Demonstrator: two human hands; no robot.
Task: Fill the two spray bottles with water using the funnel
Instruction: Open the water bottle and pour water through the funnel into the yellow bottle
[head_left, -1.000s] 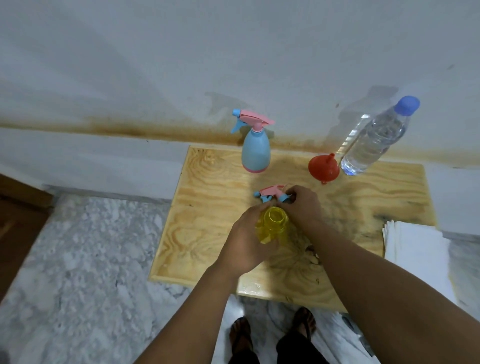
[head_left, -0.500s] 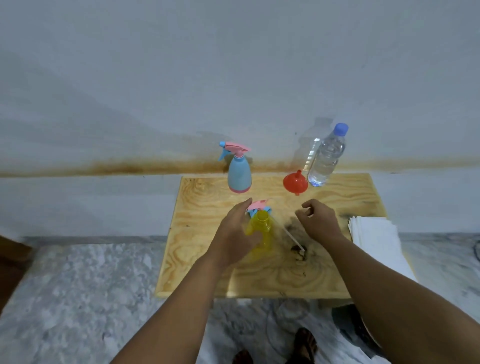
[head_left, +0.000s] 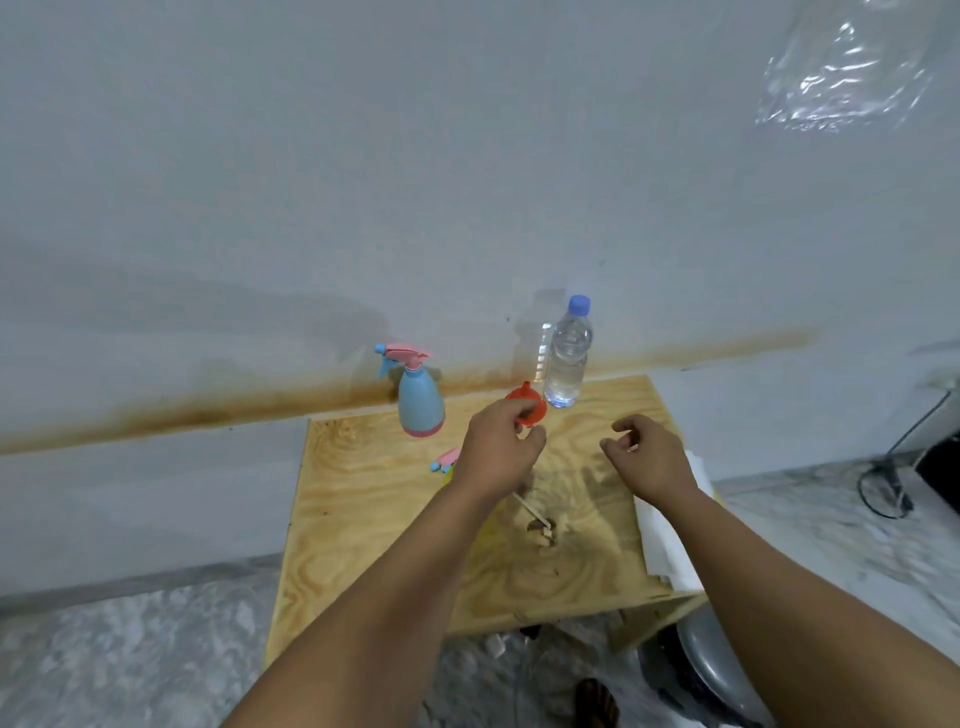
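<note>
My left hand (head_left: 501, 452) reaches over the wooden table (head_left: 363, 519), and its fingertips touch the near rim of the red funnel (head_left: 525, 396) without closing round it. The funnel stands spout-up beside the clear water bottle (head_left: 569, 358), which has a blue cap. My right hand (head_left: 649, 457) hovers to the right, loosely curled and holding nothing. The blue spray bottle (head_left: 421, 400) stands capped at the back. A removed pink spray head (head_left: 444, 461) lies on the table with its dip tube (head_left: 530, 512) trailing right. My left forearm hides nearly all of the yellow bottle (head_left: 445, 479).
A stack of white paper (head_left: 670, 530) lies on the table's right edge. A grey stool (head_left: 717, 670) stands below the right corner, and a black cable (head_left: 883, 483) lies on the marble floor. The wall is right behind the table.
My left hand let go of the yellow bottle and moved back and right to the funnel. My right hand drifted right, empty. The camera tilted up.
</note>
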